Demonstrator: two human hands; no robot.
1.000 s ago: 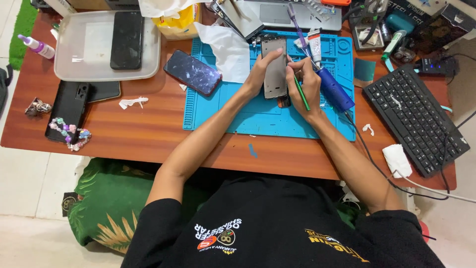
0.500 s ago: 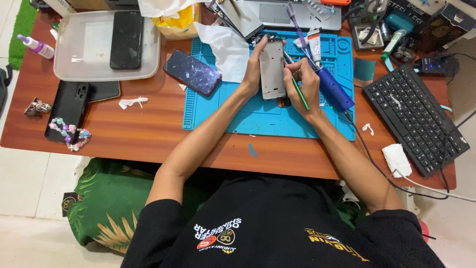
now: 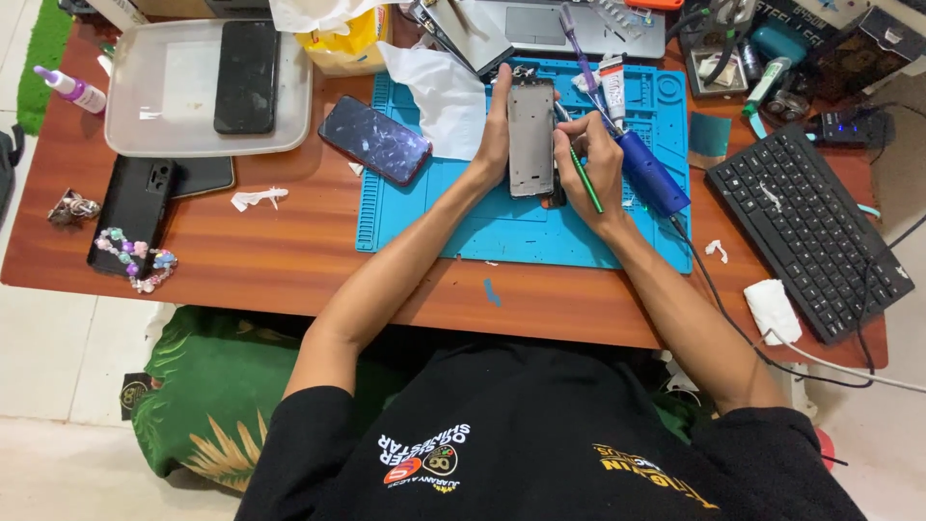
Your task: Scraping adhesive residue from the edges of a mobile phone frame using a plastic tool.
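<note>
Wooden surface (image 3: pixel 289 280), seen from above, carrying a blue work mat (image 3: pixel 463 217). Nearest the person, the right hand (image 3: pixel 593 169) is closed in a pen grip around a green-handled tool (image 3: pixel 582 176), its tip at the right edge of a grey phone frame (image 3: pixel 531 138). The left hand (image 3: pixel 494 135) cups the frame's left edge, fingers wrapped, holding it raised over the mat. Beyond lie a white cloth (image 3: pixel 434 92) and a cracked phone (image 3: pixel 374 140). Good practice: brace the frame firmly and work the tip with light, shallow pressure along the seam.
</note>
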